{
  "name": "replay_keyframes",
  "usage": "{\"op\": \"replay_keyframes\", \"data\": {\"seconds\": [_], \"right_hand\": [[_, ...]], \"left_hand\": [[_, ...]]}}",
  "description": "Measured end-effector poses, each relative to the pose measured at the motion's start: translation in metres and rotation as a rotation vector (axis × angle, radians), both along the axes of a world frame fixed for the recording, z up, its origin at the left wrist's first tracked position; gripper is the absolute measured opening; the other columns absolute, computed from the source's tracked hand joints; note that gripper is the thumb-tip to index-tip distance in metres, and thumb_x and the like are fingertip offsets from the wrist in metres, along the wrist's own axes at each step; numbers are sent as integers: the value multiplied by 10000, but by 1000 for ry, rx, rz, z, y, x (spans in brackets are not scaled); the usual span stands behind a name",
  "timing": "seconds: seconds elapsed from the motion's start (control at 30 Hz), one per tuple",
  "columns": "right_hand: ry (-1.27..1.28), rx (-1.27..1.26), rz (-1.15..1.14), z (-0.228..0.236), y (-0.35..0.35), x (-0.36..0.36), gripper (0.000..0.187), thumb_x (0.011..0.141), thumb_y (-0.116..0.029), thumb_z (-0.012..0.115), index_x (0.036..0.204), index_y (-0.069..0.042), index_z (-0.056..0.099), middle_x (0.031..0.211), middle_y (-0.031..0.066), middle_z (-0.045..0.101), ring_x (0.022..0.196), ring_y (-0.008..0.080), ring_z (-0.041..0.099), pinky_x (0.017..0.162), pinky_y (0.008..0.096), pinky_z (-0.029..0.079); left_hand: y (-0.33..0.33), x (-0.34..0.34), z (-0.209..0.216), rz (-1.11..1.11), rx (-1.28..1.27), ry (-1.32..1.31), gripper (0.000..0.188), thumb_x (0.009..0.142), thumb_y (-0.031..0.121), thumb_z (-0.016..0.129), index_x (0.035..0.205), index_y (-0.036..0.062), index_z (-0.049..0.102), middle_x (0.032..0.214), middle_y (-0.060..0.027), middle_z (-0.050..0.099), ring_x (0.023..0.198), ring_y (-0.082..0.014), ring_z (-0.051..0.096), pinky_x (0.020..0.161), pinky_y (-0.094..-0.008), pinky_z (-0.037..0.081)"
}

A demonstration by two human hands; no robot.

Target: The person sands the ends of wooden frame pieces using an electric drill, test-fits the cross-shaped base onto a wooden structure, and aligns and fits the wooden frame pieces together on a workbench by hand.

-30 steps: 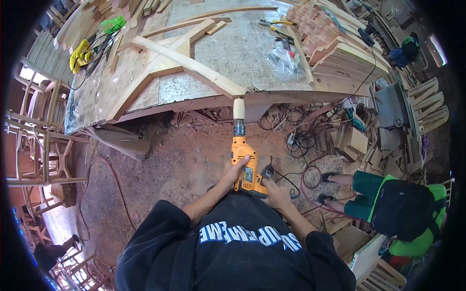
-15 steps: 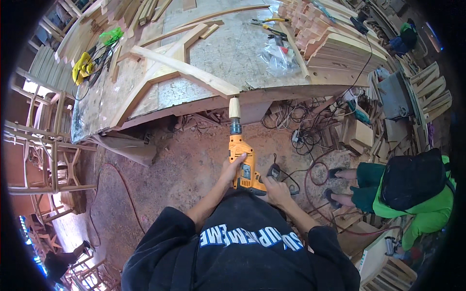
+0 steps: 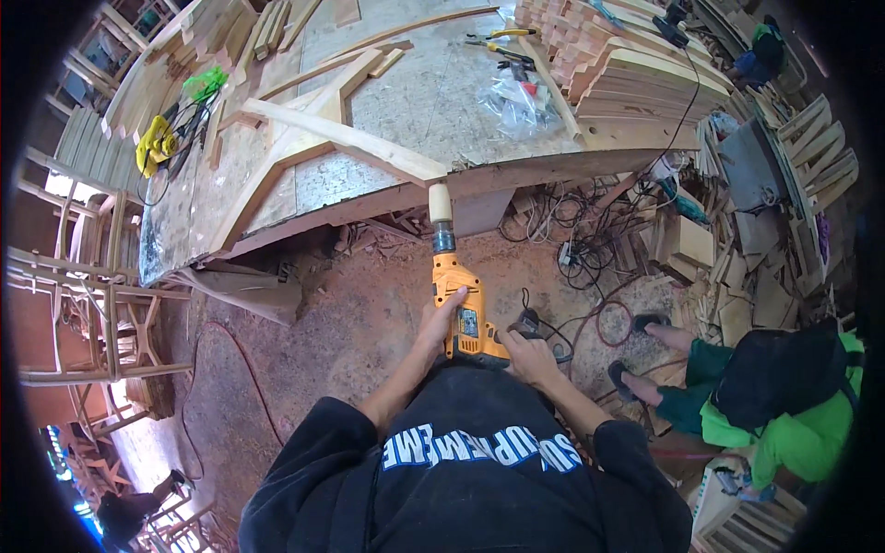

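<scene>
A yellow-orange power drill (image 3: 456,275) points away from me, toward the workbench's front edge. My left hand (image 3: 441,321) is wrapped round the drill's body from the left. On the right, my right hand (image 3: 532,357) grips its handle, fingers curled at the trigger area. A pale tapered piece (image 3: 441,205) sits in front of the dark chuck (image 3: 443,240). Its tip meets the end of a wooden strip (image 3: 355,141), which reaches just over the bench edge. That strip crosses angled wooden pieces (image 3: 263,195) in an X-shaped frame lying on the bench (image 3: 419,88).
Stacked wooden parts (image 3: 645,83), pliers (image 3: 510,53) and a clear plastic bag (image 3: 521,106) lie on the bench. Cables (image 3: 576,253) and a red hose (image 3: 244,359) cross the floor. A person in green (image 3: 784,415) bends at the right. Chair frames (image 3: 111,304) stand left.
The pale piece on the drill looks smoother, its surface texture smeared. My hands keep their hold on the drill. At right, the person in green has shifted, one hand now over a slatted wooden piece.
</scene>
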State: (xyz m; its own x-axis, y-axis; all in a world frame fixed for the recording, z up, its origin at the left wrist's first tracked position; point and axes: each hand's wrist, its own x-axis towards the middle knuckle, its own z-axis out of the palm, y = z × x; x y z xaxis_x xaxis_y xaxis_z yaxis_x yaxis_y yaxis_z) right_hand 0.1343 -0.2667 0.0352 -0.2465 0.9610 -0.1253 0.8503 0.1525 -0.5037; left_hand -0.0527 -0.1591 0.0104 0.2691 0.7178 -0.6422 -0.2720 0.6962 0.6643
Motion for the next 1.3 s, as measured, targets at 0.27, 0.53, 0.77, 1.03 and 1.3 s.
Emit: {"op": "replay_keyframes", "data": {"seconds": [0.27,0.53,0.77,1.03,1.3], "right_hand": [[-27,11,18,0,-1,4,544,720,-357,723,1123,-51,522,901,154,614,714,367,646,599,454,512],[9,86,40,2,3,5,585,756,-502,688,1087,-43,537,897,153,641,730,353,657,611,425,523],[-25,43,34,14,0,4,665,708,-542,719,1105,-38,542,949,149,648,736,355,663,614,428,526],[30,95,39,-8,0,8,632,685,-502,739,1084,-46,560,924,162,654,721,372,663,597,447,532],[-16,53,-31,-11,-2,3,607,684,-450,733,1104,-63,526,948,179,644,811,389,654,687,480,529]], "left_hand": [[0,2,-4,17,-15,-57,450,851,339,716,1113,-6,591,934,-85,659,797,-178,663,678,-320,556],[0,4,-4,29,42,18,440,846,349,718,1093,1,608,892,-70,662,745,-173,663,653,-323,553],[-1,5,-8,14,48,-33,448,880,367,670,1129,8,571,919,-78,660,759,-184,666,663,-329,565],[-1,7,10,11,84,11,480,860,401,682,1129,18,572,908,-67,651,760,-180,659,671,-326,559],[-2,7,-7,13,115,22,476,867,408,676,1126,21,576,903,-62,655,757,-180,664,682,-330,561]]}}
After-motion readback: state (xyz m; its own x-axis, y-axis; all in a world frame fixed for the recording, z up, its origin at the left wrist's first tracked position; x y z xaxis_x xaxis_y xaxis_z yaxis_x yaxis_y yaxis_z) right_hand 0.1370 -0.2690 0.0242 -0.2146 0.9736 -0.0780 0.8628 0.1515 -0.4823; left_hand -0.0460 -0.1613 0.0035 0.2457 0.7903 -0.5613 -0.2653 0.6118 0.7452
